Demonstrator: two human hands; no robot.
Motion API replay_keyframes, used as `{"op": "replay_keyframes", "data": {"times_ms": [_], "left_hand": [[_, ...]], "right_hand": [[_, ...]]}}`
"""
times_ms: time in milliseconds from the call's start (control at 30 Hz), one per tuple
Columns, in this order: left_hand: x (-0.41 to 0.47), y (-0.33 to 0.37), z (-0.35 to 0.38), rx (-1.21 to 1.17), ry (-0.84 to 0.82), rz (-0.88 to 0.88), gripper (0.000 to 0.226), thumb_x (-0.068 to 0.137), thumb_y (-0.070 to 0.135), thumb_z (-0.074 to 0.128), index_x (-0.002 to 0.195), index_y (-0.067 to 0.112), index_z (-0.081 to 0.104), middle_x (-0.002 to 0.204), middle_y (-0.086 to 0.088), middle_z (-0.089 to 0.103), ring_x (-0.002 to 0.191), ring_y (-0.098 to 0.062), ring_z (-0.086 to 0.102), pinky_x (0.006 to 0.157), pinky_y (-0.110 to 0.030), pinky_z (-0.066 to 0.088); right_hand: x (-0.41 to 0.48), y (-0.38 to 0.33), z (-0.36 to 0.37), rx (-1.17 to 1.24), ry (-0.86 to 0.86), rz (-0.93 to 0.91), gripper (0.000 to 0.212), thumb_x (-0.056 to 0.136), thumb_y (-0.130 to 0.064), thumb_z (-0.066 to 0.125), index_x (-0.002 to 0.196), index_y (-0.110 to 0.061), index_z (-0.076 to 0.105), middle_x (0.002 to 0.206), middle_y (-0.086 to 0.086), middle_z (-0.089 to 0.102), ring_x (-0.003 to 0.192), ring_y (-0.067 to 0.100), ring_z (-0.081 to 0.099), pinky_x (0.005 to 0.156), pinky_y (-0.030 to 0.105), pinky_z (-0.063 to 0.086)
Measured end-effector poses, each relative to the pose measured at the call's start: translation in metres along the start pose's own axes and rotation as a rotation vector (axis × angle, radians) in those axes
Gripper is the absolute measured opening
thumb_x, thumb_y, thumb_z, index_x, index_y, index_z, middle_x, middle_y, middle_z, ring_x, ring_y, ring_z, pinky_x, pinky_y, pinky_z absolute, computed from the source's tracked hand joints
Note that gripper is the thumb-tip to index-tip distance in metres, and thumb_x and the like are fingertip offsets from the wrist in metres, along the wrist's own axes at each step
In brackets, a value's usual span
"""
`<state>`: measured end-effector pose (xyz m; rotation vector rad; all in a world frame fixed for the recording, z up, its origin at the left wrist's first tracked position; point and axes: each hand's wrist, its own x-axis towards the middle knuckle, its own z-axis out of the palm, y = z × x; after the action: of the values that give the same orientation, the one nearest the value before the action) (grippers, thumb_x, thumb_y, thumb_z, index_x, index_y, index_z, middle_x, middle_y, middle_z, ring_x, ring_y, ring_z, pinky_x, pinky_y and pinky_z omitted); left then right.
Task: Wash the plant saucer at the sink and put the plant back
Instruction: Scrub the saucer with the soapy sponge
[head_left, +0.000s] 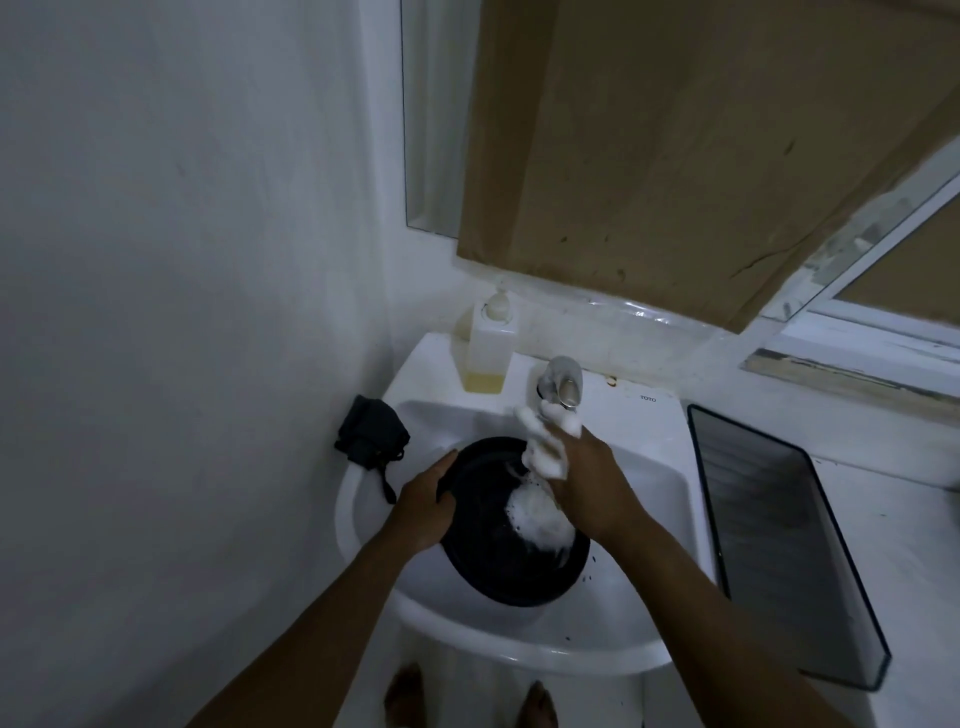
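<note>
The black plant saucer sits in the basin of the white sink, tilted, its far rim under the chrome faucet and its near rim low toward the person. A patch of foam lies on its inner face. The left hand grips the saucer's left rim, fingers curled over the edge. The right hand holds nothing. Its lathered fingers are stretched out straight and point away from the person, up at the faucet, with the tips right at the spout; whether they touch it I cannot tell. So the faucet lies dead ahead of the right fingertips, and the saucer lies below and behind that palm. The next move is probably running water, and the right hand is the nearer one for it
</note>
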<state>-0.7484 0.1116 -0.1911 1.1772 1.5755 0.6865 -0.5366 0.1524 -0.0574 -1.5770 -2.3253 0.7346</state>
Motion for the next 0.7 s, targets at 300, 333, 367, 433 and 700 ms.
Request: {"op": "replay_keyframes", "data": {"times_ms": [300,333,367,433,700], "left_hand": [[-0.021,0.017,0.000,-0.146,0.134,0.045,0.045,0.104,0.020,0.041,0.148,0.030,0.038,0.139,0.016,0.044,0.126,-0.001,0.042,0.104,-0.016,0.033],[-0.022,0.019,0.000,-0.152,0.153,0.046,0.044,0.104,0.021,0.040,0.148,0.030,0.039,0.137,0.018,0.045,0.125,-0.001,0.043,0.103,-0.016,0.034],[-0.023,0.020,-0.001,-0.148,0.168,0.048,0.043,0.105,0.022,0.040,0.147,0.030,0.040,0.136,0.019,0.044,0.124,0.000,0.042,0.102,-0.015,0.034],[-0.024,0.021,-0.004,-0.122,0.182,0.056,0.042,0.105,0.024,0.040,0.146,0.031,0.041,0.133,0.022,0.044,0.122,0.003,0.042,0.096,-0.007,0.034],[-0.028,0.019,-0.023,-0.089,0.240,0.075,0.040,0.103,0.020,0.045,0.142,0.032,0.048,0.130,0.021,0.048,0.118,0.002,0.045,0.080,0.008,0.034]], "right_hand": [[-0.028,0.018,0.052,0.048,-0.007,0.228,0.062,0.092,-0.011,0.056,0.149,-0.009,0.031,0.144,0.016,0.038,0.129,0.031,0.043,0.107,0.037,0.037],[-0.030,0.013,0.062,-0.011,-0.051,0.231,0.062,0.094,-0.016,0.054,0.150,-0.011,0.028,0.148,0.017,0.034,0.131,0.032,0.040,0.108,0.040,0.036],[-0.032,0.006,0.068,-0.072,-0.089,0.208,0.056,0.097,-0.021,0.050,0.149,-0.015,0.030,0.150,0.016,0.032,0.132,0.030,0.039,0.109,0.041,0.035],[-0.038,-0.009,0.087,-0.063,-0.150,0.072,0.037,0.103,-0.028,0.041,0.140,-0.028,0.042,0.152,0.011,0.034,0.133,0.026,0.041,0.113,0.040,0.033],[-0.042,0.038,0.065,-0.105,-0.303,-0.179,0.065,0.100,-0.013,0.041,0.156,-0.026,0.009,0.162,0.007,0.016,0.145,0.027,0.024,0.114,0.029,0.024]]}}
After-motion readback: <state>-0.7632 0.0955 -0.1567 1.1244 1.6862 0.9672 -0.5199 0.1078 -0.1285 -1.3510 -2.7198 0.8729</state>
